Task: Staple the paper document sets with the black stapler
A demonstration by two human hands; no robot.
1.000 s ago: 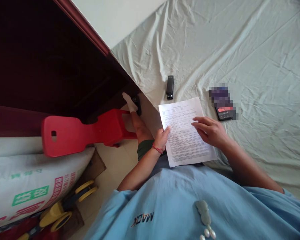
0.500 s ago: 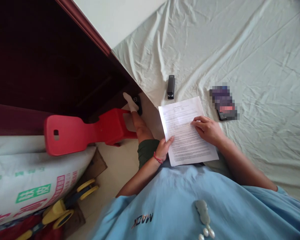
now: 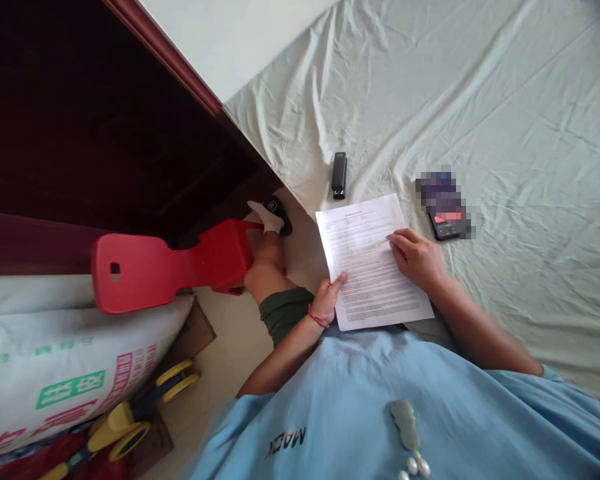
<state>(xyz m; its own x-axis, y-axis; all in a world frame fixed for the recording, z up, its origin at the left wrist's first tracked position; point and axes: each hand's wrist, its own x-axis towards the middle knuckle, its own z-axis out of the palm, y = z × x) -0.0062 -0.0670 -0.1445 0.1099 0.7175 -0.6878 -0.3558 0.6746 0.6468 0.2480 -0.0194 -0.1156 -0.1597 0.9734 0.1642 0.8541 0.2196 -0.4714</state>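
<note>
A printed sheet of paper [image 3: 365, 287] lies tilted across my lap, covered in lines of small text. My left hand [image 3: 327, 297] grips its left edge, thumb on top and the other fingers hidden underneath. My right hand [image 3: 417, 257] rests over the right side of the sheet. Its fingers are bent and pressed together, fingertips on the text, with nothing visible in them. Beyond the sheet's top edge a black stapler [image 3: 339, 175] stands on the pale bed sheet [image 3: 460, 100]. To the right of the paper lies a phone [image 3: 445, 207], its screen blurred out.
On the left stands a red plastic chair [image 3: 175, 267] on the floor. Near it are a large white printed sack [image 3: 45, 373] and a yellow wheeled toy [image 3: 115, 427]. Dark wooden furniture [image 3: 80, 133] fills the upper left. My leg [image 3: 270, 267] reaches toward the chair.
My leg has swung left toward the chair, and the dark shoe shows more. The view has shifted slightly. Both hands stay at the paper, almost unmoved.
</note>
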